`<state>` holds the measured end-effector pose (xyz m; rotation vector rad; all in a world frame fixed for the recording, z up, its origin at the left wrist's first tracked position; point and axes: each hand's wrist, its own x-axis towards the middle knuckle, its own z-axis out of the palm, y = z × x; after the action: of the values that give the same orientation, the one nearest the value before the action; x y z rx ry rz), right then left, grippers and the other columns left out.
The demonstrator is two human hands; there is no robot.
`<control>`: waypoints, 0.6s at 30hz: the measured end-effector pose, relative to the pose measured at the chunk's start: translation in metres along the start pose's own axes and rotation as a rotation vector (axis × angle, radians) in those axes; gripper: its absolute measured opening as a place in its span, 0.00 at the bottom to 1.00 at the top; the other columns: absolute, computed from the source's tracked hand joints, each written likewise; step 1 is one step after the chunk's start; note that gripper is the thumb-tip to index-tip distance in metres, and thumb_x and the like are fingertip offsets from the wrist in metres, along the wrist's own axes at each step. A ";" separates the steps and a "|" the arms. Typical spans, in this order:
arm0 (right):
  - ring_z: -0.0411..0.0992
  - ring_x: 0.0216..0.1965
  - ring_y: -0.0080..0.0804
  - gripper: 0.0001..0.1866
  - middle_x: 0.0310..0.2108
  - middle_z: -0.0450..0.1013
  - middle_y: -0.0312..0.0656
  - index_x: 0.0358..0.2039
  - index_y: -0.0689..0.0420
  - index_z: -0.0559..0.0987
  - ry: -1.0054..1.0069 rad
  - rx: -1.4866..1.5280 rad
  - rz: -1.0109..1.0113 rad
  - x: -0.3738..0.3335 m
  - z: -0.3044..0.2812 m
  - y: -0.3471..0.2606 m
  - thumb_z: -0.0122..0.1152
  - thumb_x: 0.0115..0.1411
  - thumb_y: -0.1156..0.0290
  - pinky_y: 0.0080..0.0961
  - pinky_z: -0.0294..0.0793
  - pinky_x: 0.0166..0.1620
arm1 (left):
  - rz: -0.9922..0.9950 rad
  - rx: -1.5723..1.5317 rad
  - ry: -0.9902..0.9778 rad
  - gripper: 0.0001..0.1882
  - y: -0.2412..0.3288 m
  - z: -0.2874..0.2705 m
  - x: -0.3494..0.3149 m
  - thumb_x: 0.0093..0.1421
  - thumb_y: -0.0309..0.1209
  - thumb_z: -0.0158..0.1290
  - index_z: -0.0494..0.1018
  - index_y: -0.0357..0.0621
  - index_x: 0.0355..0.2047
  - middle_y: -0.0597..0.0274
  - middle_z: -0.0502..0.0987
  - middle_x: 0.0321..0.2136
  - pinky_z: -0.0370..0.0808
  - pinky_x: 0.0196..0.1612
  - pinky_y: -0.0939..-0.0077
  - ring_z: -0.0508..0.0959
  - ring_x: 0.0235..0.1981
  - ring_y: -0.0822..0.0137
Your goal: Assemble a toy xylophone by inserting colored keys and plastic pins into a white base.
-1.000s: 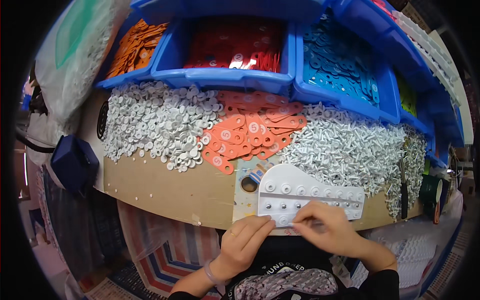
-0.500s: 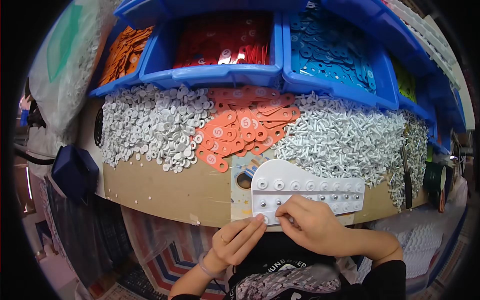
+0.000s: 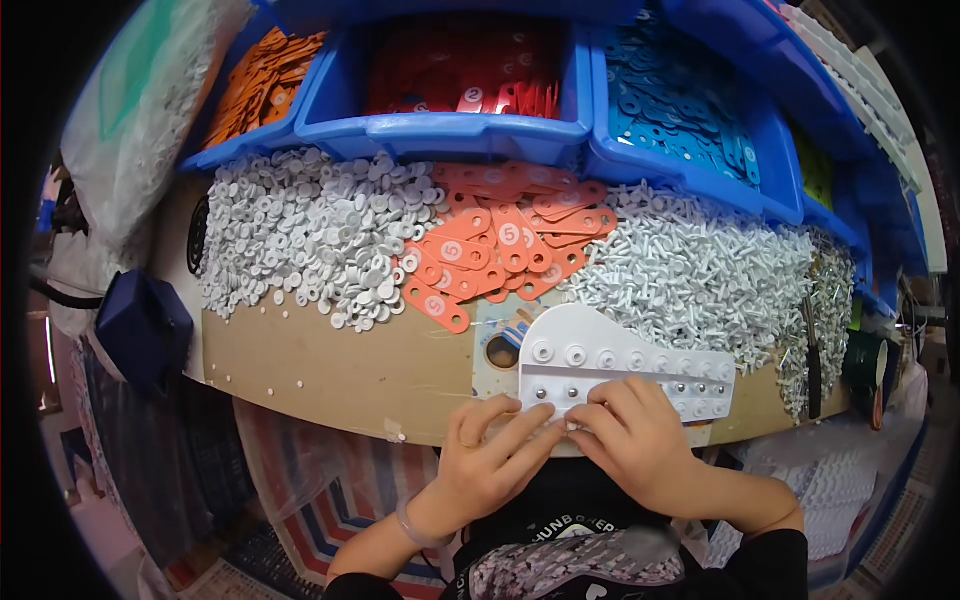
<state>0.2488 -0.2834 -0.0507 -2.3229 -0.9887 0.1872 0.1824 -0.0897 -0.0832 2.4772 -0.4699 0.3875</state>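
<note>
A white plastic panel [image 3: 575, 318] with rows of round white sockets and a row of small metal balls lies at the table's front edge. My left hand [image 3: 490, 450] is closed at its near edge, the fingertips bent against the near row; what they pinch, if anything, is hidden. Beside it my right hand [image 3: 640, 445] is closed too, the thumb and fingers gathered on a tiny white piece just showing at the tips. The fingertips of both hands nearly meet. My right fingers cover part of the ball row.
Heaps of white round caps [image 3: 310, 230], coral numbered tags [image 3: 465, 250] and white pins [image 3: 700, 275] cover the tabletop [image 3: 340, 375]. Blue bins [image 3: 445, 135] of coloured tags stand behind. A hole [image 3: 500, 351] lies left of the panel, a dark tool [image 3: 812, 355] at right.
My left hand has moved right along the panel's near edge, and its fingers are more bent. My right hand has shifted slightly right. The view has tilted a little.
</note>
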 end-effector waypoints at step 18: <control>0.72 0.33 0.41 0.14 0.37 0.71 0.47 0.35 0.59 0.78 -0.116 0.242 -0.011 0.018 -0.018 0.004 0.73 0.47 0.76 0.32 0.73 0.34 | -0.354 0.348 0.230 0.10 -0.077 -0.051 0.035 0.53 0.23 0.58 0.78 0.39 0.38 0.61 0.77 0.38 0.69 0.45 0.63 0.72 0.41 0.55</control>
<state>0.2704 -0.2810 -0.0368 -2.1041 -0.9765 0.4177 0.2373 -0.0089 -0.0681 2.7303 0.1438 0.6397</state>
